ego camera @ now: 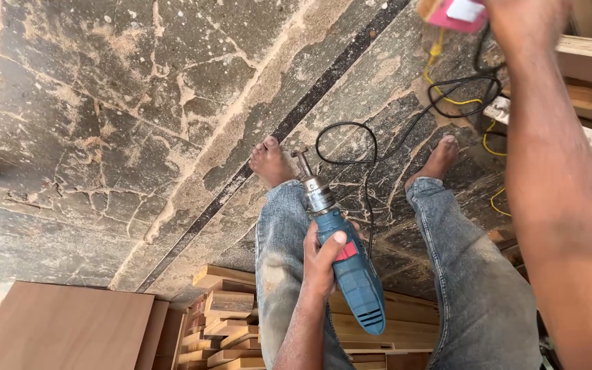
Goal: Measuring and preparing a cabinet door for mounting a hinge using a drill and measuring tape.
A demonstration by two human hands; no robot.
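Underfoot, a cracked stone floor (104, 137) dusted with sawdust, crossed by a dark seam running from the top edge down toward the lower left. Along the bottom edge, a flat brown board (63, 325) at the left corner and a stack of cut wood blocks (231, 318) beside it. Two legs in worn jeans (474, 274), bare feet planted on the floor.

In the middle, a blue drill (351, 267), long axis tilted, chuck and bit aimed up and slightly left toward the left foot, handle end down near the wood. Left hand (323, 257) clenched around the drill body, thumb lying by the red switch. Black cord (364, 147) looping from the drill across the floor toward the upper right.

Right hand (515, 17) raised at the top edge, well apart from the drill, against a pink and white object (457, 14); cut off by the frame, so grip impossible to judge. Yellow wire (440, 75) beneath it, partly hidden behind the arm.
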